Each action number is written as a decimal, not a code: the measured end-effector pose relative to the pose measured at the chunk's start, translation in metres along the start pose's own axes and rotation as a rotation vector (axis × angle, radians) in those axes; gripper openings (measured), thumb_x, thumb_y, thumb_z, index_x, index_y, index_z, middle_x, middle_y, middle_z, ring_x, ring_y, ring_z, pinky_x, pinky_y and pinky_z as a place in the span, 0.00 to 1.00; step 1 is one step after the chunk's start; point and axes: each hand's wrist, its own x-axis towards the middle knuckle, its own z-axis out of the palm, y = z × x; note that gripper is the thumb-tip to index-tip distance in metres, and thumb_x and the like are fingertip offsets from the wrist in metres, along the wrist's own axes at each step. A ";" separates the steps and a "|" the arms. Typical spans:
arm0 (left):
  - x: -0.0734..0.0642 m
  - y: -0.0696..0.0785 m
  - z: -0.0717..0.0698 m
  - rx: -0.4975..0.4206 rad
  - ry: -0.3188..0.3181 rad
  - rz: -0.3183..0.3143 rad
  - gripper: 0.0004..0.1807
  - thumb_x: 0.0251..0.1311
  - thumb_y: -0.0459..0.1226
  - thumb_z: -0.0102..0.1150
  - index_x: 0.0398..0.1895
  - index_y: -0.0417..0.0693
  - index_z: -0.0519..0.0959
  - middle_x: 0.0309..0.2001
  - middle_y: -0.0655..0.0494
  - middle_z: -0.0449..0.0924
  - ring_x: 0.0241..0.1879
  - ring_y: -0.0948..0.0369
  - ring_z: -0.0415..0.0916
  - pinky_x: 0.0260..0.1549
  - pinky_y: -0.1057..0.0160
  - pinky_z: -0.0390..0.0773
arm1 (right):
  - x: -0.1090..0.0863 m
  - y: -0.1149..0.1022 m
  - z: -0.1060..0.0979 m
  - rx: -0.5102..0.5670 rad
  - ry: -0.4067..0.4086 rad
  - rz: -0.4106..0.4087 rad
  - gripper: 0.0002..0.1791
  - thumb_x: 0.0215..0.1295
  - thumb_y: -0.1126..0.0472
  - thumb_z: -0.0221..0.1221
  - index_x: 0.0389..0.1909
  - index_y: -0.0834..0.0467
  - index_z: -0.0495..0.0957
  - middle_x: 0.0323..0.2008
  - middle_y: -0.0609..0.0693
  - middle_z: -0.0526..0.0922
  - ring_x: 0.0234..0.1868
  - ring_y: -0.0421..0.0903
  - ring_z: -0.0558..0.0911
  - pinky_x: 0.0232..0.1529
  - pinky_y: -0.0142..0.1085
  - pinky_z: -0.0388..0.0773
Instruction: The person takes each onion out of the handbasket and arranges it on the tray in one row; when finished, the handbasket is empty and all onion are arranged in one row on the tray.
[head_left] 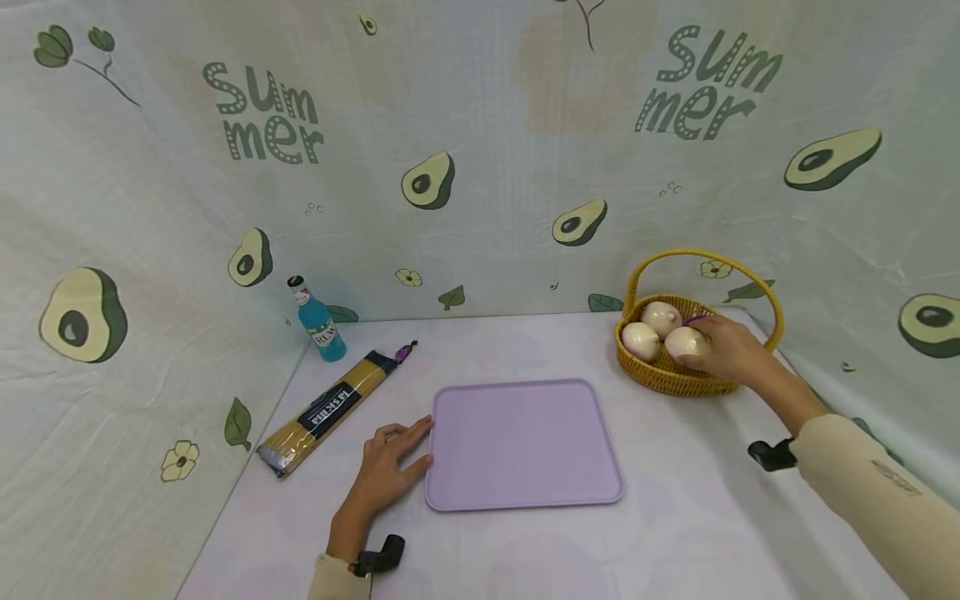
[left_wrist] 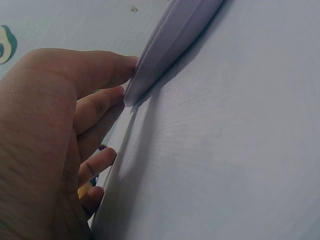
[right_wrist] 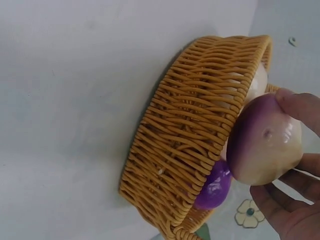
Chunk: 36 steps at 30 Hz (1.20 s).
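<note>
In the head view my right hand (head_left: 723, 348) is at the yellow wicker basket (head_left: 675, 382) on the right. It holds a white-and-purple turnip (right_wrist: 265, 140) between thumb and fingers, at the level of the basket's rim. Two more pale turnips, one in front (head_left: 641, 342) and one behind (head_left: 662, 318), sit inside the basket. A shiny purple round surface (right_wrist: 215, 186) shows below the held turnip in the right wrist view; whether it is another turnip I cannot tell. My left hand (head_left: 390, 467) touches the left edge of the lilac tray (head_left: 525, 446) with outstretched fingertips and thumb.
A pack of spaghetti (head_left: 330, 408) with a dark label lies slantwise at the left. Behind it a blue bottle (head_left: 321, 323) stands near the back corner. The basket's tall arched handle (head_left: 705, 252) rises over its contents. Patterned cloth (head_left: 480, 167) hangs behind the table.
</note>
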 end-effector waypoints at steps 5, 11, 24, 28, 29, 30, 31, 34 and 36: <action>-0.001 0.002 -0.002 -0.015 0.011 0.014 0.33 0.64 0.56 0.61 0.73 0.67 0.69 0.69 0.71 0.69 0.63 0.52 0.61 0.59 0.44 0.54 | -0.003 -0.004 -0.001 -0.013 0.020 -0.016 0.41 0.60 0.46 0.69 0.60 0.75 0.70 0.57 0.76 0.72 0.57 0.75 0.70 0.57 0.65 0.65; -0.001 0.001 -0.002 -0.012 -0.009 -0.005 0.33 0.64 0.56 0.60 0.73 0.69 0.67 0.69 0.73 0.68 0.64 0.54 0.60 0.59 0.46 0.54 | -0.005 -0.007 -0.002 0.000 0.018 -0.022 0.41 0.60 0.46 0.69 0.60 0.75 0.71 0.58 0.75 0.71 0.58 0.75 0.69 0.58 0.65 0.64; 0.001 -0.001 -0.001 -0.025 -0.036 -0.015 0.34 0.65 0.57 0.59 0.74 0.71 0.65 0.70 0.75 0.65 0.65 0.55 0.59 0.60 0.47 0.52 | -0.011 -0.015 -0.005 -0.002 0.017 -0.042 0.42 0.60 0.46 0.69 0.62 0.76 0.69 0.60 0.75 0.69 0.59 0.74 0.68 0.58 0.65 0.64; 0.000 -0.001 -0.002 -0.023 -0.040 -0.026 0.34 0.65 0.57 0.59 0.74 0.71 0.65 0.70 0.75 0.66 0.65 0.55 0.58 0.60 0.47 0.52 | -0.013 -0.018 -0.006 -0.003 0.015 -0.042 0.43 0.61 0.46 0.68 0.62 0.76 0.68 0.61 0.76 0.68 0.60 0.75 0.67 0.58 0.66 0.63; 0.000 -0.001 -0.002 -0.024 -0.038 -0.027 0.34 0.64 0.57 0.60 0.74 0.71 0.65 0.70 0.75 0.66 0.65 0.55 0.58 0.60 0.47 0.52 | -0.013 -0.019 -0.006 -0.001 0.014 -0.044 0.43 0.61 0.46 0.69 0.63 0.76 0.68 0.61 0.76 0.68 0.60 0.75 0.67 0.58 0.66 0.63; -0.001 -0.001 -0.002 -0.024 -0.037 -0.028 0.34 0.64 0.57 0.60 0.74 0.71 0.65 0.70 0.75 0.66 0.65 0.55 0.58 0.60 0.47 0.52 | -0.014 -0.020 -0.006 0.001 0.012 -0.043 0.43 0.61 0.46 0.69 0.63 0.77 0.68 0.61 0.76 0.67 0.60 0.75 0.67 0.58 0.66 0.63; -0.001 -0.001 -0.002 -0.024 -0.036 -0.029 0.34 0.64 0.57 0.60 0.74 0.71 0.65 0.70 0.75 0.66 0.65 0.54 0.58 0.60 0.47 0.52 | -0.014 -0.021 -0.006 0.003 0.010 -0.041 0.43 0.61 0.46 0.69 0.63 0.76 0.68 0.61 0.75 0.67 0.60 0.75 0.67 0.58 0.66 0.63; -0.001 -0.001 -0.002 -0.023 -0.030 -0.018 0.34 0.64 0.57 0.59 0.74 0.71 0.65 0.70 0.74 0.67 0.65 0.54 0.59 0.60 0.46 0.53 | -0.015 -0.023 -0.005 0.008 0.012 -0.042 0.43 0.61 0.47 0.69 0.64 0.76 0.68 0.62 0.75 0.67 0.60 0.74 0.67 0.58 0.66 0.63; 0.000 -0.001 -0.002 -0.026 -0.028 -0.014 0.34 0.65 0.57 0.59 0.74 0.71 0.65 0.70 0.74 0.67 0.65 0.54 0.59 0.60 0.46 0.53 | -0.015 -0.025 -0.006 0.009 0.016 -0.043 0.43 0.60 0.47 0.69 0.64 0.75 0.68 0.62 0.75 0.67 0.61 0.74 0.67 0.58 0.66 0.63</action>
